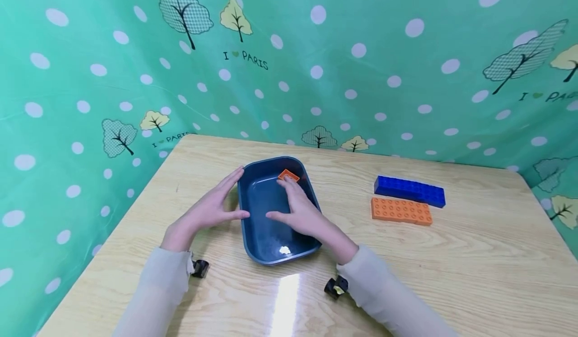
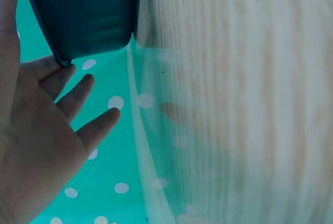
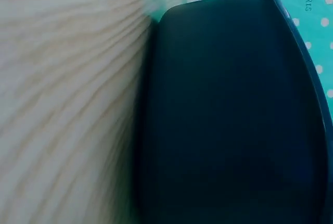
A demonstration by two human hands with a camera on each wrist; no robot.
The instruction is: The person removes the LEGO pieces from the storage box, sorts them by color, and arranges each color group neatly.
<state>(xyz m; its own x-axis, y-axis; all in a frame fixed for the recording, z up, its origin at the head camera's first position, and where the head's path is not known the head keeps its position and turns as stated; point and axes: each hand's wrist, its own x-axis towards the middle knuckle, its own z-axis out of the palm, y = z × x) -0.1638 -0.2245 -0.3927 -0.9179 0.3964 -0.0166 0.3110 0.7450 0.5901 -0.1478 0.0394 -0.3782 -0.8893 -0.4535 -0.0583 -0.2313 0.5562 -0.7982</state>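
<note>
A dark blue plastic bin [image 1: 259, 196] stands on the table. My left hand [image 1: 211, 205] is at its left side, with fingertips at the rim and thumb stretched to the edge. In the left wrist view that hand [image 2: 44, 135] has its fingers spread, one finger against the bin's rim corner. Over the inside of the bin reaches my right hand [image 1: 303, 214], its fingertips right at a small orange toy brick [image 1: 289, 174] near the far right corner. Its thumb is held apart from the fingers. The right wrist view shows only the bin's outer wall [image 3: 223, 104], hiding that hand.
To the right of the bin lie a long blue toy brick [image 1: 408, 190] and, just in front of it, a long orange toy brick [image 1: 401, 211]. The wooden table [image 1: 474, 257] ends at a green patterned curtain [image 1: 289, 76] behind.
</note>
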